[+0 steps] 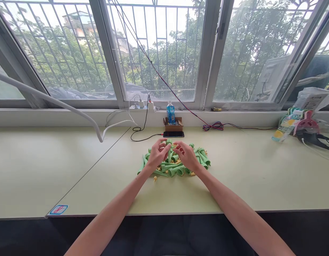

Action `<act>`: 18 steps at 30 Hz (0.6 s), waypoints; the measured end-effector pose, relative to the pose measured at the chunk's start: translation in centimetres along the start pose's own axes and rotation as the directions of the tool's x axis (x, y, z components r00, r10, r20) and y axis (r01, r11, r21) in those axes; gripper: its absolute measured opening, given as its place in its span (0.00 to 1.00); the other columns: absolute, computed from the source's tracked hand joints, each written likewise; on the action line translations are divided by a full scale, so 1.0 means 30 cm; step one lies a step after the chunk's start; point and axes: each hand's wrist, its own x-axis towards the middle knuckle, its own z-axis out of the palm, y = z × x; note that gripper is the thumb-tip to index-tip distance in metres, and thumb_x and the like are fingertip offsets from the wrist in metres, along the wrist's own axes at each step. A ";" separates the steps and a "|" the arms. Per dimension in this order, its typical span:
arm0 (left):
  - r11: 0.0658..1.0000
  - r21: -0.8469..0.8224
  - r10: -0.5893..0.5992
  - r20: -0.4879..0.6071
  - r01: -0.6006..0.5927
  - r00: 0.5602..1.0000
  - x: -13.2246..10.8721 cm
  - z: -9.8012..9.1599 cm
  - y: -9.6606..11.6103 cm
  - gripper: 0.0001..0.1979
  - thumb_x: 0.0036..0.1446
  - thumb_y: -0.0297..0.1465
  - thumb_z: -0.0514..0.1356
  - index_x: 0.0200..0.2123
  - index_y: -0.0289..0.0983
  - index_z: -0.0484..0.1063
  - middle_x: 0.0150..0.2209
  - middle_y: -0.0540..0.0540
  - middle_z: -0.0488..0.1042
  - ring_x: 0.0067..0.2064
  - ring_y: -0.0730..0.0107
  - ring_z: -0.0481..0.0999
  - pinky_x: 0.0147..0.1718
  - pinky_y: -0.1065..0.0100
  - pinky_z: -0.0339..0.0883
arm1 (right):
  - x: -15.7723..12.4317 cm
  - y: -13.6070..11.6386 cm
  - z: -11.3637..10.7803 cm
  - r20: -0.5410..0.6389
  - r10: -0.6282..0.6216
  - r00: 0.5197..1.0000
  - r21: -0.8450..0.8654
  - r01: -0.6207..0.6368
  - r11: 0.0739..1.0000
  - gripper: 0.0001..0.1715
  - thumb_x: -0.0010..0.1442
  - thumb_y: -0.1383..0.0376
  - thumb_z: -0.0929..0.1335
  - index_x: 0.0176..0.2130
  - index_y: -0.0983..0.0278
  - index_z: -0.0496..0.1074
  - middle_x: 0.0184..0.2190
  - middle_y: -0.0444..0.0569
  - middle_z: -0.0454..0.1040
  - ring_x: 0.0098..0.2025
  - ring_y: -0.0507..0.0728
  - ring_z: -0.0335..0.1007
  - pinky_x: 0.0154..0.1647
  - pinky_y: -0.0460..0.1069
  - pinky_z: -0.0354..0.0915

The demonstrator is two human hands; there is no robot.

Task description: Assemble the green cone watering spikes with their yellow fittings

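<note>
Hovering over a pile (177, 167) of green cones, both bare hands are working at its far edge. The cones are showing as smooth, tapered plastic tubes with open round mouths, and small yellow bits (155, 176) are lying scattered among them. The left hand (156, 156) is pinching one upright green cone (169, 142) just above the pile, its grip closed on the piece. The right hand (186, 156) is curling its fingers just beside that cone, and it cannot be told whether its grip is clamped on anything. The pile is lying on a matte, pale green surface (260, 170). Just beyond the pile a flat black phone (173, 134) is lying, with a small cardboard box (173, 126) and a blue-labelled bottle (170, 112) standing behind it. Farther beyond the pile, barred windows (164, 53) are showing trees, and red and black cables (214, 126) are trailing along the sill to the pile's right.
</note>
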 end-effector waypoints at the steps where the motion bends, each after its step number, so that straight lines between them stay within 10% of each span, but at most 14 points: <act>1: 1.000 0.000 -0.001 0.002 0.001 1.000 0.001 -0.001 -0.002 0.18 0.57 0.43 0.61 0.46 0.39 0.65 0.23 0.56 0.64 0.16 0.80 0.64 0.13 0.75 0.59 | 0.000 0.001 0.000 -0.002 -0.003 1.000 -0.004 0.003 1.000 0.17 0.65 0.56 0.63 0.49 0.62 0.70 0.32 0.48 0.72 0.28 0.52 0.64 0.29 0.46 0.63; 18: 0.984 0.124 0.113 0.095 -0.124 0.989 -0.006 0.000 -0.025 0.17 0.58 0.40 0.60 0.49 0.41 0.64 0.28 0.55 0.61 0.20 0.82 0.63 0.17 0.78 0.58 | 0.001 -0.004 -0.005 0.000 -0.007 1.000 -0.064 0.007 0.998 0.21 0.69 0.55 0.57 0.28 0.63 0.62 0.21 0.42 0.64 0.23 0.50 0.57 0.28 0.45 0.55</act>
